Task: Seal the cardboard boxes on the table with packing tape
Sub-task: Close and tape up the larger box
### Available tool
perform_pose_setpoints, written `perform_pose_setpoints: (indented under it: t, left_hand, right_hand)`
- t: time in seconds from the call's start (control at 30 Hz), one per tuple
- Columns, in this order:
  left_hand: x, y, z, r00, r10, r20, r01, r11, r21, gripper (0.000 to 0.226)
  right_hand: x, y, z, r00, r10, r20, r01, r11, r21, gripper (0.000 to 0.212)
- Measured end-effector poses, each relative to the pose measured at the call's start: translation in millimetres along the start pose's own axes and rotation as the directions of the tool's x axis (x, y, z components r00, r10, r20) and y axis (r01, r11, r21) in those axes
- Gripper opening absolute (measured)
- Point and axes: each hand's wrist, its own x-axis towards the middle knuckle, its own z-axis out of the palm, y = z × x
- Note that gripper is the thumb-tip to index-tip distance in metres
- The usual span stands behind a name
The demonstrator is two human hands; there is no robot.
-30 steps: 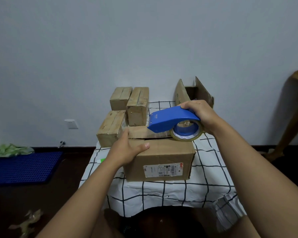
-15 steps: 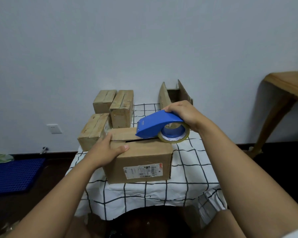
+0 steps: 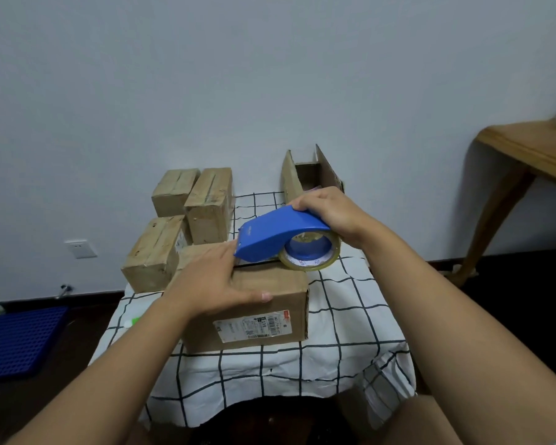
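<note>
A brown cardboard box with a white shipping label sits at the front of the small table, which is covered by a white grid-patterned cloth. Its top flaps are closed, with a dark seam showing. My left hand lies flat on the box top, thumb stretched along the front edge. My right hand grips a blue tape dispenser holding a roll of clear tape. The dispenser's nose rests on the box top next to my left fingertips.
Three taped boxes stand at the table's back left. An open box with raised flaps stands at the back right. A wooden table is at the right, a blue mat on the floor at the left, a wall socket behind.
The dispenser has come down and left along the box top toward my left hand. My left hand has spread flatter on the box. My view has shifted right.
</note>
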Motion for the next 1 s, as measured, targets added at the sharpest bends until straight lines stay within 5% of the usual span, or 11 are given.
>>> perform_pose_setpoints:
  t: [0.57,0.77,1.0]
  left_hand:
    - [9.0,2.4,0.4,0.991,-0.065,0.113,0.047,0.986,0.158,0.122]
    - [23.4,53.9,16.1,0.995,-0.099,0.002,0.099,0.994,0.054,0.130]
    - [27.4,50.5,18.6,0.998,-0.039,0.038,0.037,0.997,0.064,0.117]
  right_hand:
    - [-24.0,40.3,-49.5,0.993,0.028,-0.118,-0.022,0.999,0.048,0.023]
    - [-28.7,44.8,-59.9,0.990,0.037,-0.133,-0.024,0.995,0.095,0.023]
    - [-28.2,43.2,-69.2,0.993,0.035,-0.115,-0.023,0.994,0.109,0.024]
